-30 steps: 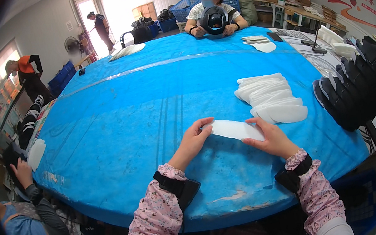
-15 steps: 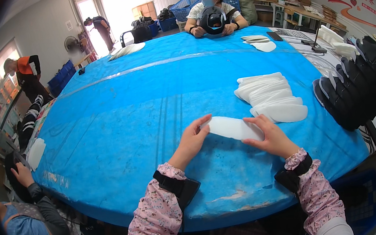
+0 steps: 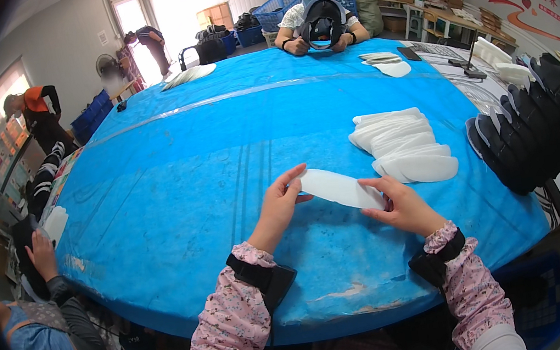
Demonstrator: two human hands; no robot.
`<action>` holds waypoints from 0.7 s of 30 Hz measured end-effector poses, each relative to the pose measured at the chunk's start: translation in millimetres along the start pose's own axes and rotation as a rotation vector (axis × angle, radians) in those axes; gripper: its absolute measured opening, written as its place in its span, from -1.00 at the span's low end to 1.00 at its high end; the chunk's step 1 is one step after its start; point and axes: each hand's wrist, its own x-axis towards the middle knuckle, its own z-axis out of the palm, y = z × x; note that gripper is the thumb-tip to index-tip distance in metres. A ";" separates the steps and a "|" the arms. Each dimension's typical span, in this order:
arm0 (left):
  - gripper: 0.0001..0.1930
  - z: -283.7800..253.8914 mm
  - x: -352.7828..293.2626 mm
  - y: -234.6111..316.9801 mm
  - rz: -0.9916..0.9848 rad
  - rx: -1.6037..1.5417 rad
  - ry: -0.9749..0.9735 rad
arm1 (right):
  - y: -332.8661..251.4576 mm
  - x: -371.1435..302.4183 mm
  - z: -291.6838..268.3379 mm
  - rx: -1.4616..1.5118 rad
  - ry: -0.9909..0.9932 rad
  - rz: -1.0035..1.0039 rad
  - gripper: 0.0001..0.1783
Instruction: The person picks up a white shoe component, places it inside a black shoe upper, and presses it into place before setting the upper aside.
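Observation:
A thin white insole (image 3: 341, 189) is stretched between my two hands above the blue-covered table, tilted with its right end nearer to me. My left hand (image 3: 280, 207) pinches its left end between thumb and fingers. The other end is in the grip of my right hand (image 3: 403, 208), thumb below and fingers above. Just beyond my right hand, a fanned-out pile of white insoles (image 3: 400, 140) lies on the table.
The blue cover (image 3: 179, 218) spans the large table. A row of black shoe uppers (image 3: 538, 128) stands at the right edge. Smaller insole piles (image 3: 394, 67) lie farther off. A co-worker (image 3: 319, 22) sits opposite holding a black shoe part; another person (image 3: 66, 334) works at the left.
My hands have shifted the insole slightly left, and its right end has come a little toward me. The co-worker opposite has turned the black shoe part; the person at left has moved a hand.

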 end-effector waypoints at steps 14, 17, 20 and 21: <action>-0.47 -51.1 11.0 -7.9 0.342 0.425 0.092 | 32.0 5.4 -2.8 -0.228 0.361 -0.094 -0.65; -0.28 -86.5 8.8 7.3 0.320 0.160 0.433 | 50.8 4.5 -28.2 -0.211 0.565 0.260 -0.61; -0.18 -72.0 9.8 21.4 0.255 -0.038 0.502 | 69.8 -3.7 -48.1 -0.198 0.732 0.316 -0.57; -0.18 -71.0 8.3 22.5 0.250 -0.039 0.501 | 73.8 -5.2 -51.3 -0.235 0.820 0.308 -0.56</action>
